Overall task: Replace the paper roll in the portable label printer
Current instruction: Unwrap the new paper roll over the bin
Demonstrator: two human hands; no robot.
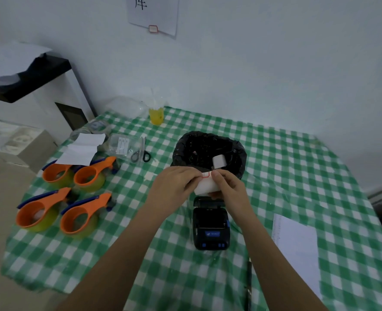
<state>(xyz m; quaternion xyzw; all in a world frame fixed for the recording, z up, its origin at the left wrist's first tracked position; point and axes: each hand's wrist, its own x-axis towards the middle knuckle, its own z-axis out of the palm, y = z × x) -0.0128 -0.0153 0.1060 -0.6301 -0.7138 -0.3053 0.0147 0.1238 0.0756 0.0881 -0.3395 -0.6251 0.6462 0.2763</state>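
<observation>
While both hands meet above the desk (pixel 297 167), the count around them is easy to take: four orange tape dispensers (pixel 64 198) in two pairs at the left, one pair of scissors (pixel 140 156) beside a clear zip bag (pixel 123 145), one yellow cup (pixel 156 115) at the far edge, one black-lined bin (pixel 208 149), one printer (pixel 210 227), one pen (pixel 249 281) and one white sheet (pixel 297 248) at the right. Two paper rolls show: a small white one (pixel 219 162) lying inside the bin, and the roll (pixel 204 187) held in the hands.

That held roll is white, with a red-outlined label at its loose end, and sits in the air just above the far end of the printer, in front of the bin. Black with blue buttons and a blue badge, the printer lies flat on the checked cloth with its lid raised, showing the empty paper bay.

Left hand (pixel 174 187) is curled, thumb and fingertips pinching the label end at the top of the roll. Right hand (pixel 228 189) is closed around the roll's right side, thumb pressed near the label. Both forearms reach forward, wrists bent inward toward each other.
</observation>
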